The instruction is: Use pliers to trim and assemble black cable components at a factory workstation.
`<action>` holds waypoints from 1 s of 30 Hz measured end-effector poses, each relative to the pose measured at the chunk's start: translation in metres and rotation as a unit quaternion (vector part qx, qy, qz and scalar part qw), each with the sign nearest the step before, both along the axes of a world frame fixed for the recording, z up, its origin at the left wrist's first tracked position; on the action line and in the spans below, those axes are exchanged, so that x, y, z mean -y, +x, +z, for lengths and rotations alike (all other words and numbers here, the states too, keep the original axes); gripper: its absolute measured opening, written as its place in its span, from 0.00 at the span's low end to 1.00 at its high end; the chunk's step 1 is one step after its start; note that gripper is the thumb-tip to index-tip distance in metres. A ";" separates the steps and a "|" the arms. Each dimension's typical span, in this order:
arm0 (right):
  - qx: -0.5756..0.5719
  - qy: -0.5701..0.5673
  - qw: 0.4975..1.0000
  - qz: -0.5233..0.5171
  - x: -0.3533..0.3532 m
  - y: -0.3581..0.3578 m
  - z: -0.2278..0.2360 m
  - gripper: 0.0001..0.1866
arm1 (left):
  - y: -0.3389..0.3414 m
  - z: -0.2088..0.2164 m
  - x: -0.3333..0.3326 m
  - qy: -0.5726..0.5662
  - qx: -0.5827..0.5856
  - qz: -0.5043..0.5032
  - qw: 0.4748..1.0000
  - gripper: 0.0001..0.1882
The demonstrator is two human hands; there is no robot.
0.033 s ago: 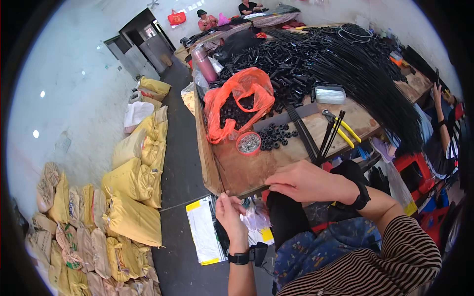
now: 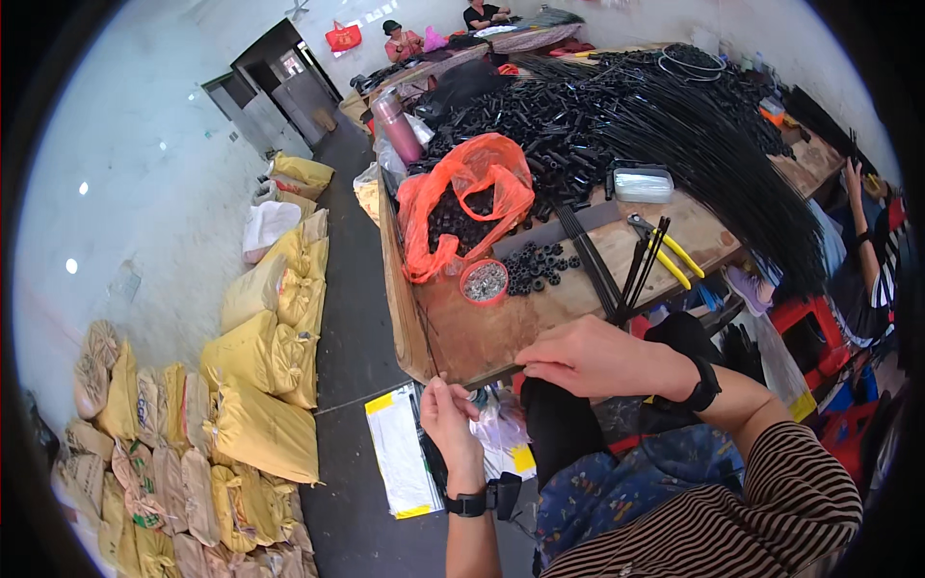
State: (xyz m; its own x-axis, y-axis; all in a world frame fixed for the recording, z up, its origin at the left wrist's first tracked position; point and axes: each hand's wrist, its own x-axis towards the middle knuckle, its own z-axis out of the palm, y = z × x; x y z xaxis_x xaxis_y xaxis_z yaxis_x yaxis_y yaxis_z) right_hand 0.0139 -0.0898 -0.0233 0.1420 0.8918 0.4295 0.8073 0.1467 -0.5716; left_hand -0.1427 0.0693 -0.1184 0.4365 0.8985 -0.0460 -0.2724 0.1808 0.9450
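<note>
My left hand (image 2: 449, 414) is closed at the near left corner of the wooden table (image 2: 453, 332). Its fingertips pinch a thin black rod (image 2: 431, 345), which slants up over the tabletop. At the table's front edge my right hand (image 2: 583, 356) is closed, thumb against fingers; what lies in that pinch, if anything, is too small to make out. Ahead of the hands stand a red-rimmed bowl of small metal parts (image 2: 484, 281) and a cluster of small black ring-shaped pieces (image 2: 540, 268). Right of them lie several black rods (image 2: 590, 252) and yellow-handled pliers (image 2: 674, 252).
Behind are an orange plastic bag (image 2: 511, 164), a pink flask (image 2: 397, 127), heaped black parts (image 2: 568, 120), long black rods (image 2: 718, 159) and a clear box (image 2: 644, 185). Yellow sacks (image 2: 260, 424) line the left wall. A co-worker's arm (image 2: 858, 207) shows at right; two people sit far back.
</note>
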 end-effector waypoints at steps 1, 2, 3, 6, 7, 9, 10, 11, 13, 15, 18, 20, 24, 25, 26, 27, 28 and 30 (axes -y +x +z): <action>-0.017 0.012 1.000 0.014 -0.002 0.000 -0.003 0.09 | 0.001 0.000 -0.001 0.007 -0.004 0.002 1.000 0.12; -0.033 0.024 0.999 0.029 -0.005 -0.001 -0.004 0.10 | 0.002 -0.001 0.001 0.006 -0.001 0.010 1.000 0.10; -0.035 0.024 0.999 0.031 -0.012 -0.002 -0.003 0.10 | 0.001 -0.002 0.002 0.007 -0.003 0.012 1.000 0.10; -0.048 0.006 0.998 0.043 -0.043 -0.002 0.009 0.10 | -0.003 -0.009 0.013 0.015 0.001 0.014 1.000 0.10; -0.061 0.020 0.997 0.038 -0.059 0.001 0.011 0.12 | -0.006 -0.010 0.021 0.013 0.002 0.016 1.000 0.09; -0.090 0.044 0.995 0.026 -0.101 0.009 0.009 0.12 | -0.012 -0.008 0.037 0.010 -0.004 0.025 1.000 0.09; -0.104 0.056 0.993 0.017 -0.125 0.013 0.008 0.12 | -0.016 -0.008 0.044 0.012 -0.002 0.023 1.000 0.09; -0.109 0.058 0.992 -0.024 -0.149 0.019 0.007 0.12 | -0.020 -0.009 0.051 0.014 0.000 0.019 1.000 0.09; -0.109 0.078 0.988 -0.074 -0.196 0.032 0.003 0.12 | -0.030 -0.008 0.063 0.012 -0.008 0.016 1.000 0.09; -0.070 0.085 0.986 -0.128 -0.240 0.049 -0.007 0.11 | -0.041 -0.011 0.071 0.024 -0.054 0.016 0.998 0.10; 0.004 0.051 0.977 -0.208 -0.292 0.077 -0.021 0.11 | -0.057 -0.011 0.083 -0.018 -0.062 0.016 0.998 0.10; 0.052 -0.004 0.964 -0.261 -0.311 0.094 -0.028 0.12 | -0.064 -0.024 0.084 0.004 -0.072 0.014 0.997 0.10; 0.075 -0.097 0.944 -0.307 -0.337 0.105 -0.030 0.13 | -0.071 -0.047 0.077 0.023 -0.093 0.012 0.995 0.11; 0.077 -0.102 0.944 -0.305 -0.340 0.108 -0.031 0.13 | -0.071 -0.052 0.074 0.043 -0.092 0.010 0.995 0.11; 0.062 -0.103 0.948 -0.296 -0.342 0.111 -0.031 0.14 | -0.070 -0.055 0.072 0.038 -0.092 0.010 0.995 0.11; 0.046 -0.103 0.951 -0.287 -0.344 0.113 -0.029 0.14 | -0.069 -0.058 0.068 0.039 -0.086 0.016 0.995 0.11; 0.036 -0.124 0.956 -0.262 -0.340 0.112 -0.026 0.16 | -0.067 -0.059 0.064 0.040 -0.080 0.023 0.996 0.11; 0.026 -0.090 0.959 -0.269 -0.346 0.123 -0.027 0.16 | -0.063 -0.056 0.058 0.048 -0.084 0.027 0.995 0.11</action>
